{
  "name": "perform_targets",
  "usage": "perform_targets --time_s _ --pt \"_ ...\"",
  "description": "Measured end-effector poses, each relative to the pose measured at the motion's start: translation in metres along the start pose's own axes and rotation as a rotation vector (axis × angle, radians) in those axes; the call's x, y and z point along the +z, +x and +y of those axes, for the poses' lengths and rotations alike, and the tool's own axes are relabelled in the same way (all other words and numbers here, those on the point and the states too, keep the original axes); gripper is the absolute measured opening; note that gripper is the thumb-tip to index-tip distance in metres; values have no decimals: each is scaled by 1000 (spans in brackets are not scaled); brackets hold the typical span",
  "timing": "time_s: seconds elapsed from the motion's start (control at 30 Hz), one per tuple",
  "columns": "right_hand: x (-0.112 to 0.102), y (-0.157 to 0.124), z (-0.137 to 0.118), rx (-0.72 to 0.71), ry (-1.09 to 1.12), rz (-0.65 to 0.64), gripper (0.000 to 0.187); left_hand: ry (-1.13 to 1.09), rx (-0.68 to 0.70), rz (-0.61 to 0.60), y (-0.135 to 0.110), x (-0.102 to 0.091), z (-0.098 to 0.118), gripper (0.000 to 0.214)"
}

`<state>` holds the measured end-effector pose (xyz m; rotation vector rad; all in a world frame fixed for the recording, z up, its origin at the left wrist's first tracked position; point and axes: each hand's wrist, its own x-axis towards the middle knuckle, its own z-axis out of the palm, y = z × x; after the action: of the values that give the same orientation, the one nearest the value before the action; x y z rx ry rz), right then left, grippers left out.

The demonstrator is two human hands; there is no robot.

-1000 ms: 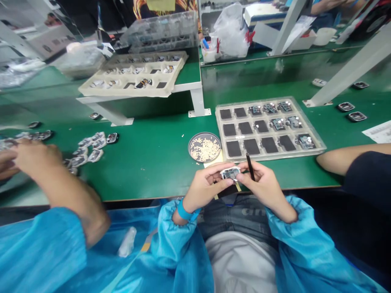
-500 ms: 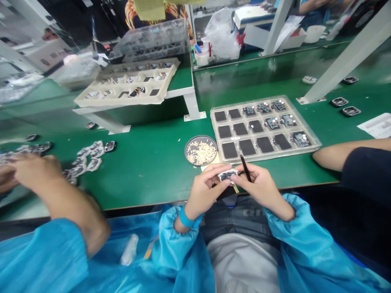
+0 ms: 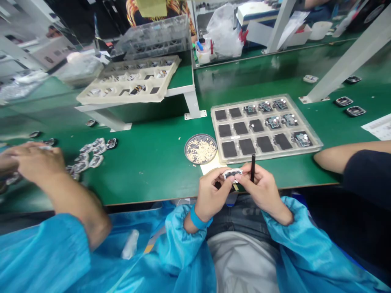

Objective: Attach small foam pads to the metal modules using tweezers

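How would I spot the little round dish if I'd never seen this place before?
Start at the green workbench and find the rectangular compartmented tray. Just left of it, beyond the person's left hand, sits the little round dish. Unlike the tray with its dark squares, the dish is circular and grey, strewn with small pale bits.

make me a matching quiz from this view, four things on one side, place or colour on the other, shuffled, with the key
Things
1. dish
2. stick
3. wristband
4. white-rimmed part

Place or colour
A. blue
B. held between left hand and right hand
C. on the green table, beside the tray
D. black, in the right hand only

Right pairs: 1-C, 2-D, 3-A, 4-B
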<state>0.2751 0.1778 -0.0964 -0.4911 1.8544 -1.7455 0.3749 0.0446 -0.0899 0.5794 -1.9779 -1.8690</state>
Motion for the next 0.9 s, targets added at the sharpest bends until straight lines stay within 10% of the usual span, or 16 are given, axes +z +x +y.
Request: perform_targets --time_s 0.2,0.4,0.9 --pt "-1 4 -6 -96 -186 4 43 84 -14 1 3 -10 7 19" --pt "-6 12 -20 -404 -377 106 11 305 184 -3 1 -18 10 13" --pt "-21 15 -16 -770 -644 -222 30 409 291 -68 -1 -22 13 20"
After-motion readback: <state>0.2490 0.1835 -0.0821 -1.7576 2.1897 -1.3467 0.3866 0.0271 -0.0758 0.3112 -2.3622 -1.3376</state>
